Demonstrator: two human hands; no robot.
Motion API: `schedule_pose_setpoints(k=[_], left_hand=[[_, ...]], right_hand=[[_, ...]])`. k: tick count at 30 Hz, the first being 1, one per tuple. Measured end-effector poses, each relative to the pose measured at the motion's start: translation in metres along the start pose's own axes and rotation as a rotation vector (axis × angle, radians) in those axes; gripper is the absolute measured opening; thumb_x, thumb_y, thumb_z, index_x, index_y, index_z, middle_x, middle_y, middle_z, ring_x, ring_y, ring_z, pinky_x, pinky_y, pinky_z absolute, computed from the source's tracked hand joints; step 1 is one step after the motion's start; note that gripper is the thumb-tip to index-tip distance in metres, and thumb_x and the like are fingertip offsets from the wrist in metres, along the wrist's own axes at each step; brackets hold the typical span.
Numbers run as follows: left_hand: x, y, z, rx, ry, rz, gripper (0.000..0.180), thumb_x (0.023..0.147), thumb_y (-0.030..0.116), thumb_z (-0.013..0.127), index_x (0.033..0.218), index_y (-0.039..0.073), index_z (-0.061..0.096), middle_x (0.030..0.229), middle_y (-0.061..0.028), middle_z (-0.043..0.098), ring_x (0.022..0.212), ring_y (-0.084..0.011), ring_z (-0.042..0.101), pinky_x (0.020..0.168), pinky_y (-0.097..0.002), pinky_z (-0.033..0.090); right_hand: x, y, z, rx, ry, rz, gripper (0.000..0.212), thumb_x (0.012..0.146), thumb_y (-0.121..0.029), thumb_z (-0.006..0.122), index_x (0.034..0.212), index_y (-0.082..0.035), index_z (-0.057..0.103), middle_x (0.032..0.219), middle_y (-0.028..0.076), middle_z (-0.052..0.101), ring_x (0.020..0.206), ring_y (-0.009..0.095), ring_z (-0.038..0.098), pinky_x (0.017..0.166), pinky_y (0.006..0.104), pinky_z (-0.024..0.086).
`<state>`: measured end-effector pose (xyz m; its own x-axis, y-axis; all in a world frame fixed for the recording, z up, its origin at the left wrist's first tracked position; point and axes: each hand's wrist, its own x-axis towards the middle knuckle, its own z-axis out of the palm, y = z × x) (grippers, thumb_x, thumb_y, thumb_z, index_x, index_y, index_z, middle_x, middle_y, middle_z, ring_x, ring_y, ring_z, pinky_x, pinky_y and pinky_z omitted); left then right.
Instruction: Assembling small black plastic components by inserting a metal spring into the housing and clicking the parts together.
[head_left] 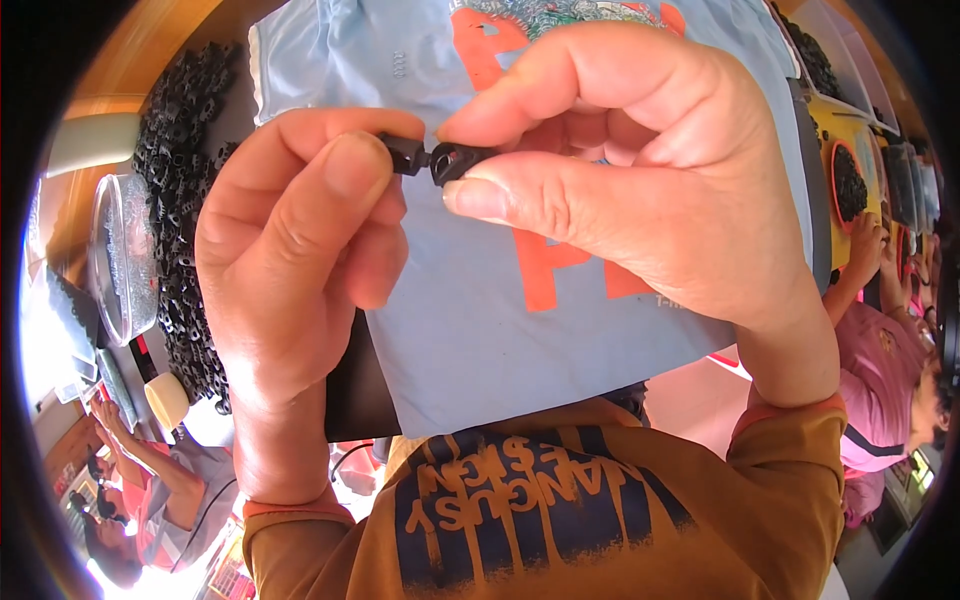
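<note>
Above the light blue shirt (460,345), head view: the left hand (285,225) pinches a small black part (404,155) between thumb and forefinger. The right hand (660,180) grips a rounded black piece (452,163) likewise, thumb against index finger. Both items are held end to end, raised over the cloth; whether they are joined cannot be told. A heap of black parts (185,310) lies left of the shirt, beside a clear tub (125,255). Metal springs (565,14) rest toward its far edge.
</note>
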<state>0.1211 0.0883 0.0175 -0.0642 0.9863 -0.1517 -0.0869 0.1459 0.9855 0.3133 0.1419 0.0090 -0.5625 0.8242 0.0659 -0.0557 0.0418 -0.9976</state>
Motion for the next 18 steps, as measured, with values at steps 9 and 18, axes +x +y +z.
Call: schedule_pose_setpoints(k=[9,18], left_hand=[[0.003,-0.004,0.001,-0.042,-0.067,-0.021,0.025,0.098,0.018,0.053,0.107,-0.005,0.058,0.067,0.0001,0.051,0.045,-0.0038,0.038,0.041,-0.0186,0.030],[0.004,-0.009,0.005,0.094,-0.068,0.079,0.020,0.098,0.013,0.052,0.108,-0.003,0.058,0.063,0.0016,0.048,0.051,-0.0047,0.039,0.048,-0.0200,0.030]], right_hand=[[0.001,-0.006,0.005,0.035,0.068,0.135,0.011,0.081,0.005,0.070,0.091,0.002,0.065,0.072,0.002,0.063,0.060,0.006,0.059,0.046,0.0176,0.041],[0.001,0.009,0.012,0.226,0.102,0.113,0.012,0.082,0.004,0.069,0.093,0.002,0.066,0.073,0.004,0.065,0.062,0.005,0.060,0.047,0.0177,0.042]])
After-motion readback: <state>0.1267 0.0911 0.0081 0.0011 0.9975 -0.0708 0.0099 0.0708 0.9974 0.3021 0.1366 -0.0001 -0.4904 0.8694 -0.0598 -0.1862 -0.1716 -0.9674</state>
